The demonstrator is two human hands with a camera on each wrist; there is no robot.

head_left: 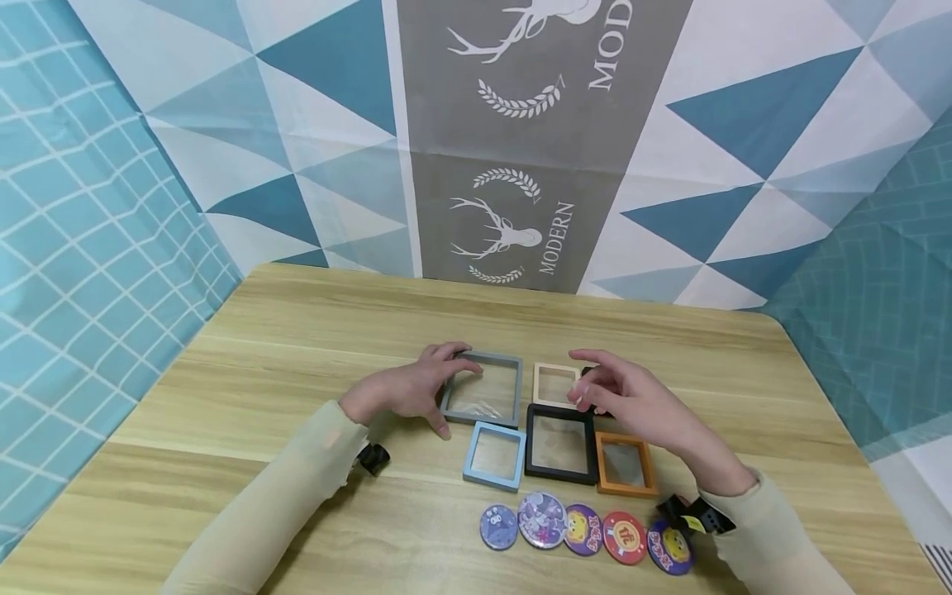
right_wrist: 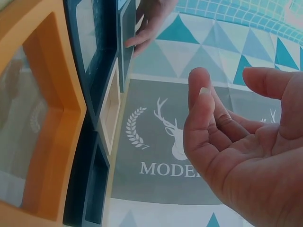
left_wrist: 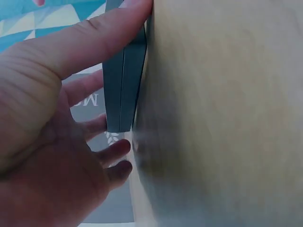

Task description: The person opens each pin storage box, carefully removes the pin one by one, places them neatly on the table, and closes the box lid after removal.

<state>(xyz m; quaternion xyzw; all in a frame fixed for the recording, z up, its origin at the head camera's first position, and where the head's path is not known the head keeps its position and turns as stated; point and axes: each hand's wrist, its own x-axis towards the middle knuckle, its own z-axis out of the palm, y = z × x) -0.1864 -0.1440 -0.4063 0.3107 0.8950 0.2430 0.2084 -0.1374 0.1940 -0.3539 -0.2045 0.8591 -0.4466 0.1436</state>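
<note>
A large grey square frame (head_left: 519, 388) with a transparent middle lies on the table, and my left hand (head_left: 412, 387) holds it at its left side. The left thumb is by its near edge; the fingers reach over its left and far edges, the little fingers spread free in the left wrist view. My right hand (head_left: 632, 401) hovers above the frames with loosely bent fingers and nothing in them. Beneath it are a cream frame (head_left: 537, 384) and a small black frame (right_wrist: 97, 189), largely hidden in the head view. A larger black frame (head_left: 561, 477), an orange frame (head_left: 625, 489) and a light blue frame (head_left: 494, 479) lie nearer me.
Several round badges lie in a row at the near side, among them a blue one (head_left: 498, 527), a lilac one (head_left: 542, 521) and a red one (head_left: 624, 537). The wooden table (head_left: 297, 330) meets a patterned cloth backdrop (head_left: 513, 149) at the back.
</note>
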